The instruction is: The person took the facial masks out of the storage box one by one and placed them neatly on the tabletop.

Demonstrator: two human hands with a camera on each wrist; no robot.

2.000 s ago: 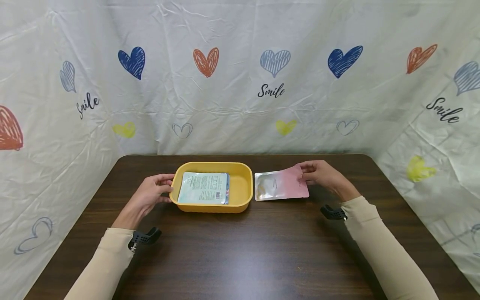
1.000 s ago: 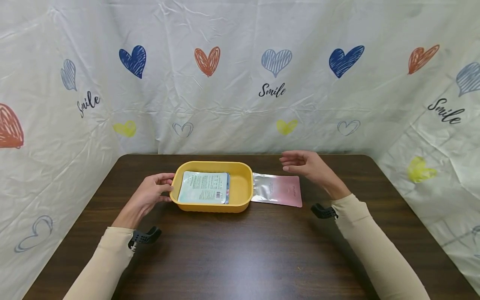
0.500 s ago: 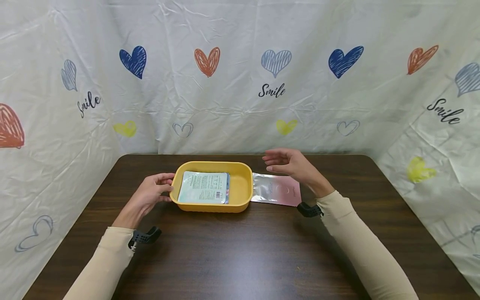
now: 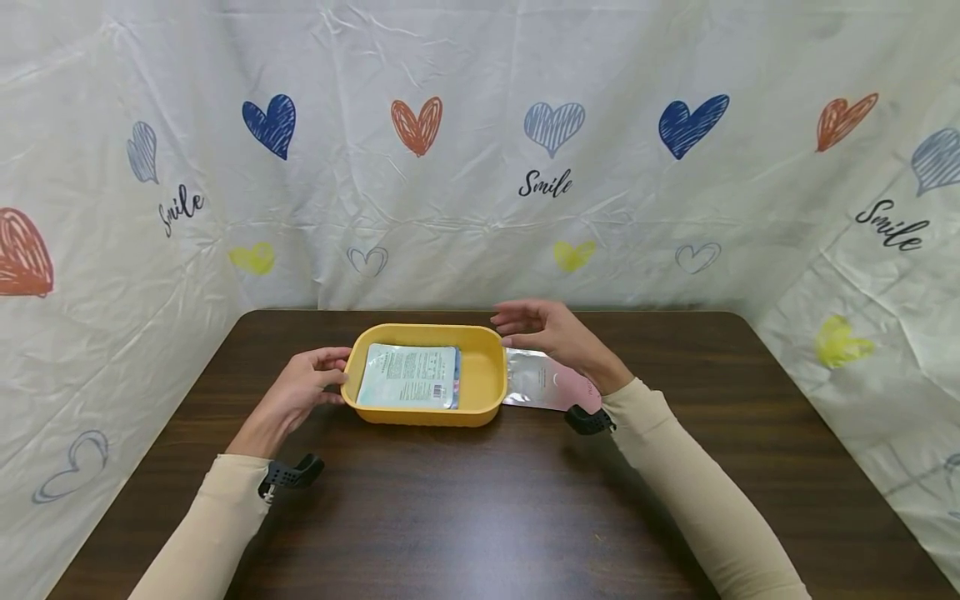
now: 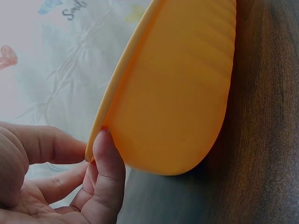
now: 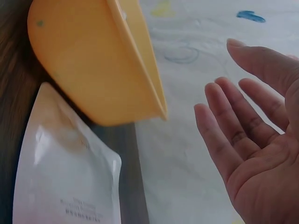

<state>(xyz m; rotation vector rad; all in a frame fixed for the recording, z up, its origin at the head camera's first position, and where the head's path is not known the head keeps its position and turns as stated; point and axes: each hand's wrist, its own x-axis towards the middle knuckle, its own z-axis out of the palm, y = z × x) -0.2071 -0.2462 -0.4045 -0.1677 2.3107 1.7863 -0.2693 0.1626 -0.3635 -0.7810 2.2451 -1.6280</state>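
Observation:
A yellow plastic basin (image 4: 482, 375) stands near the back of the table. My left hand (image 4: 296, 387) pinches its left rim between thumb and fingers, as the left wrist view shows closely. Inside the basin, at its left side, lies a pale green flat packet (image 4: 405, 375) printed with text. A blue packet (image 4: 456, 390) peeks out from under it. A silver-and-pink foil packet (image 4: 534, 385) lies on the table against the basin's right end. Over that packet, beside the basin's right rim, hovers my right hand (image 4: 551, 333), fingers extended, holding nothing (image 6: 247, 126).
The dark wooden table (image 4: 450, 517) reaches back to a white curtain (image 4: 465, 250) printed with hearts and words. A black wrist strap (image 4: 291, 473) sits on the left wrist. Another black strap (image 4: 588, 420) overlaps the near corner of the pink packet in the head view.
My right hand let go of the silver-and-pink packet beside the basin, lifted, then moved left toward the basin's right rim. The left hand and basin have stayed in place.

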